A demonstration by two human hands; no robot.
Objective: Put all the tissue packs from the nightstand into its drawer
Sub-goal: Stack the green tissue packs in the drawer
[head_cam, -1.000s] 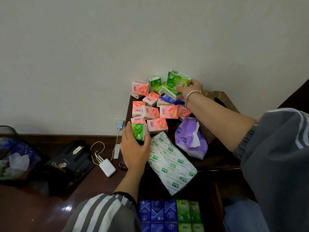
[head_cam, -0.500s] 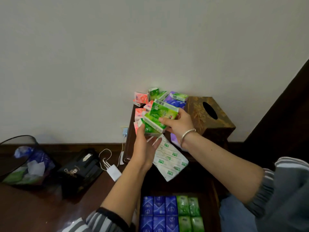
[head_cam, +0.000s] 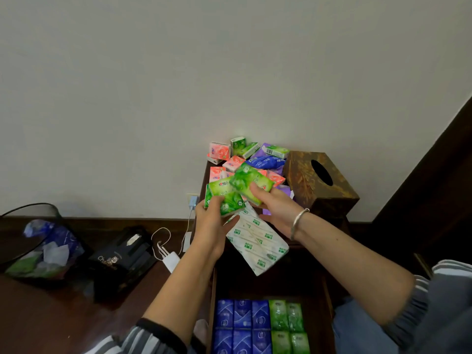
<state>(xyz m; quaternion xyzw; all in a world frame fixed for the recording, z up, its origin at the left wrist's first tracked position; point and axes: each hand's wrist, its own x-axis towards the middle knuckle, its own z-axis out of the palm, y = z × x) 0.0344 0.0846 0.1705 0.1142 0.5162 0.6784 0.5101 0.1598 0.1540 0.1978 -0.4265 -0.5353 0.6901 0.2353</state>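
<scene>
My left hand (head_cam: 212,223) grips a green tissue pack (head_cam: 223,198) above the nightstand's front edge. Beside it my right hand (head_cam: 275,208) holds a second green tissue pack (head_cam: 249,181), tilted, the two packs touching. Behind them several pink, green, blue and purple packs (head_cam: 238,159) lie heaped on the dark nightstand (head_cam: 204,180). A long white pack with green print (head_cam: 258,242) hangs over the nightstand's front edge. Below, the open drawer (head_cam: 327,297) holds rows of blue packs (head_cam: 242,323) and green packs (head_cam: 287,325).
A brown wooden tissue box (head_cam: 319,182) stands on the nightstand's right side. On the floor to the left are a white charger with cable (head_cam: 171,260), a black box (head_cam: 122,259) and a bin of waste (head_cam: 38,246). A dark bed frame (head_cam: 434,187) rises at right.
My right hand brought a green pack from the back of the pile forward. My left hand lifted its green pack, and the two packs now meet in front of the pile.
</scene>
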